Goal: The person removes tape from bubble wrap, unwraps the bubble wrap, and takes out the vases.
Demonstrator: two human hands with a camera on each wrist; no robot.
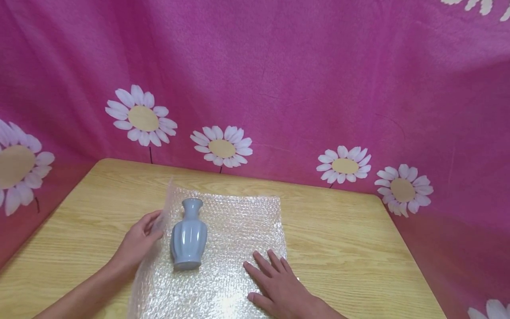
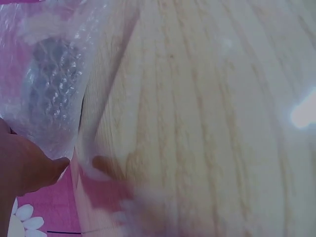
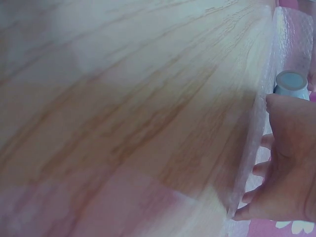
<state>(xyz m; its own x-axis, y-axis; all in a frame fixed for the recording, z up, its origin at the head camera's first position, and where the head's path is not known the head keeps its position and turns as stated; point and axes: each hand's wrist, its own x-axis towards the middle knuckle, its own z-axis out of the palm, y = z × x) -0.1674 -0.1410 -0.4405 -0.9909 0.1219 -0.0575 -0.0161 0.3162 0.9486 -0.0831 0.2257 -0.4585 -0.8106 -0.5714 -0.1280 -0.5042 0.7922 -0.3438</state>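
Note:
A glossy grey-blue vase (image 1: 189, 237) lies on its side on a sheet of bubble wrap (image 1: 239, 221), its neck toward the back of the table. My left hand (image 1: 137, 239) pinches the sheet's left edge between thumb and fingers, and that edge is lifted beside the vase. Through the raised wrap, the vase shows as a dark blurred shape in the left wrist view. Fingers spread, my right hand (image 1: 276, 283) rests on the sheet near its right edge. The vase's round base (image 3: 291, 80) faces the camera in the right wrist view.
Under the wrap is a light wood-grain table (image 1: 338, 248) with rounded back corners. A pink cloth (image 1: 279, 88) printed with large white daisies hangs behind the table and along its sides. Bright light reflects off the wrap's front part.

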